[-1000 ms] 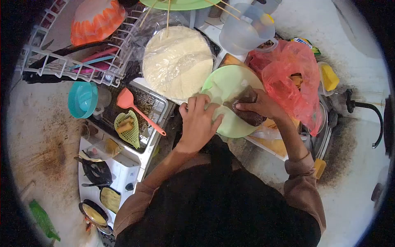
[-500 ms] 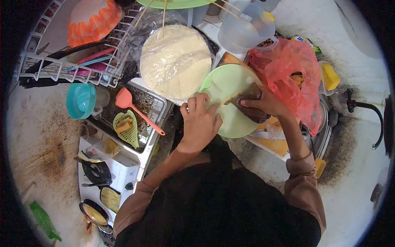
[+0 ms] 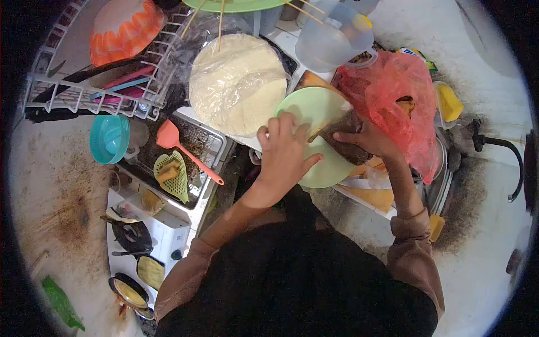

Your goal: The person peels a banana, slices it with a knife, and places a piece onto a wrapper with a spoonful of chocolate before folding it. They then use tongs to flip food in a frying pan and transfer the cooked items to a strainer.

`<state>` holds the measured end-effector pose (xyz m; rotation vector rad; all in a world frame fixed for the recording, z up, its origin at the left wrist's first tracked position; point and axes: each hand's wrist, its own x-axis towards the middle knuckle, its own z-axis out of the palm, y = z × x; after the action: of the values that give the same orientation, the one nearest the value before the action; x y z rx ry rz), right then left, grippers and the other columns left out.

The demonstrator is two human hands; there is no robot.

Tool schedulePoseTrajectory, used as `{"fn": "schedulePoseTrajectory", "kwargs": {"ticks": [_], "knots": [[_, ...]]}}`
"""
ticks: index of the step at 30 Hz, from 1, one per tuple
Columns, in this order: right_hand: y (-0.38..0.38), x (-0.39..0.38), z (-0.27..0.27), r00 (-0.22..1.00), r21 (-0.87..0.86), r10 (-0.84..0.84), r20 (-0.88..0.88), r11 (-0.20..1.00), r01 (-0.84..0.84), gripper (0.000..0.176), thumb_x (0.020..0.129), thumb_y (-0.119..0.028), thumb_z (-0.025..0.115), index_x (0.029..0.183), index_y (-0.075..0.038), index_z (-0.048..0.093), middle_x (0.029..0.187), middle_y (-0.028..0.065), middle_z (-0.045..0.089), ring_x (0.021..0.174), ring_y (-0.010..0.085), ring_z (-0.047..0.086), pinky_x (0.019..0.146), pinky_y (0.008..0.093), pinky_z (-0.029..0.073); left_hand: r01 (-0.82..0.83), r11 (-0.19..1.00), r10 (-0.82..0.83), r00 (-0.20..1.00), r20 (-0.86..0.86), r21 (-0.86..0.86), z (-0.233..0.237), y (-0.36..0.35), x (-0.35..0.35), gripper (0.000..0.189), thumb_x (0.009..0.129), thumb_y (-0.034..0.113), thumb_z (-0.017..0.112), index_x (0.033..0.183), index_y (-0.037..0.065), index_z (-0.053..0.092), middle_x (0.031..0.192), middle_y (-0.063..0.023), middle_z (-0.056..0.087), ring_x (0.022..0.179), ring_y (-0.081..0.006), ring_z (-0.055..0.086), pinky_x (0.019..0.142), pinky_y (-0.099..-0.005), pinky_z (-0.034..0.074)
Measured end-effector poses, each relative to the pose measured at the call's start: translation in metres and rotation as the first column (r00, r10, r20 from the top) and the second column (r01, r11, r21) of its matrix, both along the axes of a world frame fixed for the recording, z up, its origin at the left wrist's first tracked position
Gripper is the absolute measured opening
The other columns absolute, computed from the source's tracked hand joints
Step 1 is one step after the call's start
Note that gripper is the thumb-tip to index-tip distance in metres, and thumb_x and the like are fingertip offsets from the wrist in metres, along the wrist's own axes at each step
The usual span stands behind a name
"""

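left hand [image 3: 282, 154]: flat on the round pale green plastic plate [image 3: 314, 106]
right hand [image 3: 371, 140]: presses a dark brown sponge [image 3: 343, 140] on the plate

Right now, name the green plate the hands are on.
The pale green plate under the left hand and right hand; the brighter green plate lies at the top edge.

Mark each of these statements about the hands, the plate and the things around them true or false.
1. The left hand lies on the green plate. True.
2. The right hand holds a yellow sponge. False: its fingers press a dark brown pad against the plate.
3. A red plastic bag sits just beyond the right hand. True.
4. The orange spatula lies on the green plate. False: it lies well to the left, apart from the plate.
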<state>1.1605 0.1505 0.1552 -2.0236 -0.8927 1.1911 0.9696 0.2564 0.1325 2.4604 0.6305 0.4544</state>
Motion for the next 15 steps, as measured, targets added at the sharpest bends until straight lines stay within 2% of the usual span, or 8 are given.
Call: {"fn": "schedulePoseTrajectory", "kwargs": {"ticks": [2, 5, 12, 15], "knots": [[-0.001, 0.000, 0.001, 1.000, -0.010, -0.026, -0.004, 1.000, 0.026, 0.068, 0.071, -0.027, 0.074, 0.121, 0.002, 0.040, 0.113, 0.0124, 0.053, 0.103, 0.0192, 0.051, 0.091, 0.0330, 0.041, 0.034, 0.999, -0.034, 0.999, 0.018, 0.002, -0.001, 0.002, 0.011, 0.062, 0.055, 0.036, 0.077, 0.105, 0.005, 0.057, 0.105, -0.0090, 0.041, 0.101, -0.0259, 0.037, 0.084, -0.0420, 0.026], [-0.003, -0.002, 0.002, 0.999, 0.020, -0.039, 0.026, 0.999, 0.039, 0.069, 0.070, -0.026, 0.074, 0.122, 0.002, 0.039, 0.113, 0.0122, 0.052, 0.104, 0.0193, 0.050, 0.091, 0.0333, 0.041, 0.073, 0.997, -0.073, 0.997, -0.036, 0.004, -0.006, 0.005, 0.020, 0.063, 0.054, 0.036, 0.078, 0.106, 0.007, 0.057, 0.105, -0.0090, 0.041, 0.103, -0.0259, 0.037, 0.085, -0.0423, 0.026], [-0.009, 0.000, -0.001, 0.982, 0.033, -0.002, 0.187, 0.999, -0.004, 0.068, 0.072, -0.024, 0.073, 0.125, 0.001, 0.038, 0.115, 0.0125, 0.052, 0.106, 0.0197, 0.050, 0.092, 0.0333, 0.040, 0.099, 0.993, -0.102, 0.993, 0.065, 0.059, -0.020, 0.001, 0.024, 0.056, 0.055, 0.034, 0.077, 0.105, 0.014, 0.061, 0.105, -0.0094, 0.041, 0.102, -0.0274, 0.036, 0.084, -0.0433, 0.025], [-0.012, 0.007, -0.009, 0.998, 0.006, -0.031, 0.046, 1.000, 0.031, 0.073, 0.069, -0.029, 0.074, 0.127, -0.001, 0.038, 0.114, 0.0134, 0.054, 0.104, 0.0217, 0.052, 0.093, 0.0342, 0.040, 0.120, 0.991, -0.124, 0.990, 0.064, 0.064, -0.024, 0.002, 0.024, 0.055, 0.056, 0.033, 0.076, 0.106, 0.015, 0.061, 0.105, -0.0096, 0.041, 0.103, -0.0277, 0.036, 0.084, -0.0433, 0.024]]}}
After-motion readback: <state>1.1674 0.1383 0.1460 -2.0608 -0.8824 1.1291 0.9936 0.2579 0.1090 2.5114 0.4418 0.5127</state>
